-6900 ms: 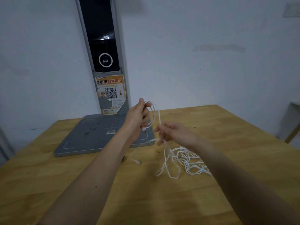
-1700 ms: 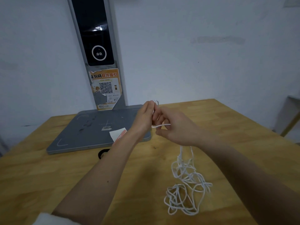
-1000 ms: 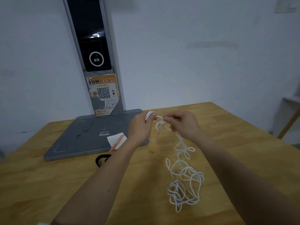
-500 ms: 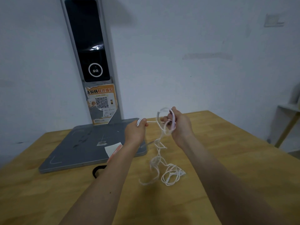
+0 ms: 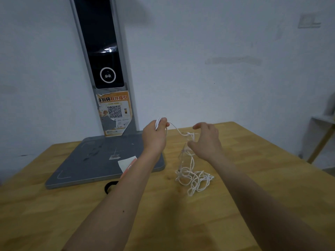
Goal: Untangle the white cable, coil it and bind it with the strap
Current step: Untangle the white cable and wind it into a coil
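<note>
Wooden table (image 5: 253,178): grey stand (image 5: 101,165), black strap (image 5: 108,185) behind forearm.

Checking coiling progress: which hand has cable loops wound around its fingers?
The left hand: white cable loops wrap its fingers; the right hand only pinches a strand.
</note>
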